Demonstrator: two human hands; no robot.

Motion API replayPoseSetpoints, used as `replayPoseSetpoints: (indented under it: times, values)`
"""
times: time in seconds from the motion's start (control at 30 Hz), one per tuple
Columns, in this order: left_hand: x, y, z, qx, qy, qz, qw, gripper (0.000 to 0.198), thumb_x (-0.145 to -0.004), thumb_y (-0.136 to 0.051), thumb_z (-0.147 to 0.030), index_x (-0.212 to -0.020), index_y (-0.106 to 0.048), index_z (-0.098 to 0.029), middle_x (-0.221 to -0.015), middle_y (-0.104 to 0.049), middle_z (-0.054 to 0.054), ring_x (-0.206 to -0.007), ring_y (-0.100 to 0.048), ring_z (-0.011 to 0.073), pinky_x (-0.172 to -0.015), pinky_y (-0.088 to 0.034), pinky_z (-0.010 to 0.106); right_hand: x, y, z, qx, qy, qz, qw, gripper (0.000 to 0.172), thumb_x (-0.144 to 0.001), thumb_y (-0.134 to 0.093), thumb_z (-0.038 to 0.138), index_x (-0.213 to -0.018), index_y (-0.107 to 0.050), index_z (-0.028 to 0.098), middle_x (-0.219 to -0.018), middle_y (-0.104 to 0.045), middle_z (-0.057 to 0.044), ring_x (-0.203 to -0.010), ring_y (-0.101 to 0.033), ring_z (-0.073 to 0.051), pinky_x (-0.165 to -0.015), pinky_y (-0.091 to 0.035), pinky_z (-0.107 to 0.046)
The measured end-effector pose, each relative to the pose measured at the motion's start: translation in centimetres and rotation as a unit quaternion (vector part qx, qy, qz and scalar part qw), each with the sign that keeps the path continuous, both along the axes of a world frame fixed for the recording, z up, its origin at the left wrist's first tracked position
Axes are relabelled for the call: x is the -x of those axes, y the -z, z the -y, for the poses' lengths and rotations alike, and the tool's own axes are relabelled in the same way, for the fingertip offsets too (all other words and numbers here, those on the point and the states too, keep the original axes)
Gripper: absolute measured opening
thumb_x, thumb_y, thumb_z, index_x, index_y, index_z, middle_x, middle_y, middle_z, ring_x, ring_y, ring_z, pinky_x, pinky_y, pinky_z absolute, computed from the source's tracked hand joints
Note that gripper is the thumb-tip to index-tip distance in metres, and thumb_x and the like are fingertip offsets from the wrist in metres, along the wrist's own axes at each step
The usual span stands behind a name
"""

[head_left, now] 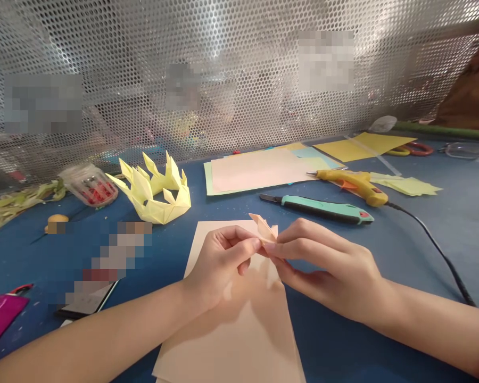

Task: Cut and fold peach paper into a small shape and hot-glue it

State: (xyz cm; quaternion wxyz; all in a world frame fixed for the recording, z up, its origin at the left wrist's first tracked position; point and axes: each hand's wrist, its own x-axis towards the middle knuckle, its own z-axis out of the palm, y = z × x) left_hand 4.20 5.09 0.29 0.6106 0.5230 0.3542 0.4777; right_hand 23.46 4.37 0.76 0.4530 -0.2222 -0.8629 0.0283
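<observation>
Between my two hands is a small folded piece of peach paper [264,229], its pointed tip sticking up. My left hand [227,255] pinches its lower left side between thumb and fingers. From the right, my right hand [323,266] grips the same piece with thumb and fingertips, hiding part of it. Below both hands lie peach paper sheets [231,340], in shadow. A pale yellow folded-paper crown [163,207] with several points stands beyond my left hand. Just past my right hand rests a teal utility knife [323,208], its dark blade pointing left.
A yellow glue gun [355,183] trails a black cord at right. Behind are stacked coloured sheets [251,170] and a yellow sheet [363,146]. To the left are a clear jar [91,186] with red bits, a phone [91,298] and a magenta item [3,316]. Perforated metal [239,117] closes the back.
</observation>
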Motion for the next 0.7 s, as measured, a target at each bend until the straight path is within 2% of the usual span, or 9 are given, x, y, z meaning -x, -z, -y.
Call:
replayPoseSetpoints:
  times: [0.13, 0.23, 0.3, 0.43, 0.7]
  values:
    - [0.1, 0.3, 0.0, -0.006, -0.005, 0.003, 1.0, 0.022, -0.079, -0.071, -0.024, -0.057, -0.067, -0.022, -0.048, -0.045, -0.007, -0.048, -0.029, 0.0083, -0.051, -0.03, 0.025, -0.3, -0.4, 0.0, -0.066, 0.005, 0.074, 0.995, 0.031, -0.095, -0.058, 0.002, -0.12, -0.063, 0.02, -0.087, -0.067, -0.006, -0.076, -0.062, -0.018, -0.069, -0.057, -0.032]
    - [0.2, 0.9, -0.2, -0.008, -0.003, 0.015, 1.0, 0.023, -0.081, -0.073, -0.023, -0.06, -0.067, -0.021, -0.052, -0.048, -0.006, -0.05, -0.034, 0.0081, -0.054, -0.034, 0.024, -0.3, -0.7, 0.1, -0.104, 0.009, 0.118, 0.988, 0.027, -0.097, -0.053, 0.001, -0.117, -0.061, 0.017, -0.087, -0.069, -0.009, -0.076, -0.064, -0.019, -0.069, -0.057, -0.033]
    - [0.1, 1.1, -0.2, -0.006, 0.0, 0.027, 1.0, 0.019, -0.081, -0.076, -0.023, -0.063, -0.07, -0.021, -0.057, -0.054, -0.005, -0.052, -0.04, 0.008, -0.056, -0.038, 0.023, -0.2, -0.5, 0.1, -0.083, 0.013, 0.1, 0.991, 0.026, -0.097, -0.054, 0.002, -0.116, -0.061, 0.018, -0.089, -0.07, -0.007, -0.077, -0.065, -0.017, -0.07, -0.058, -0.031]
    - [0.0, 1.2, -0.2, 0.003, -0.001, 0.055, 0.998, 0.017, -0.077, -0.085, -0.028, -0.068, -0.073, -0.02, -0.067, -0.064, -0.002, -0.057, -0.048, 0.0085, -0.055, -0.042, 0.021, 0.2, 0.1, 0.1, -0.015, 0.064, 0.001, 0.998, 0.023, -0.094, -0.063, 0.005, -0.11, -0.065, 0.022, -0.082, -0.066, 0.001, -0.071, -0.064, -0.011, -0.068, -0.057, -0.022]
    - [-0.1, 0.7, 0.0, 0.026, 0.016, 0.073, 0.997, 0.015, -0.072, -0.089, -0.026, -0.067, -0.076, -0.02, -0.062, -0.066, -0.002, -0.051, -0.049, 0.0064, -0.052, -0.043, 0.019, -0.2, 0.1, 0.1, -0.051, 0.027, 0.019, 0.998, 0.026, -0.092, -0.063, -0.001, -0.111, -0.069, 0.016, -0.093, -0.067, -0.004, -0.077, -0.064, -0.013, -0.072, -0.056, -0.025]
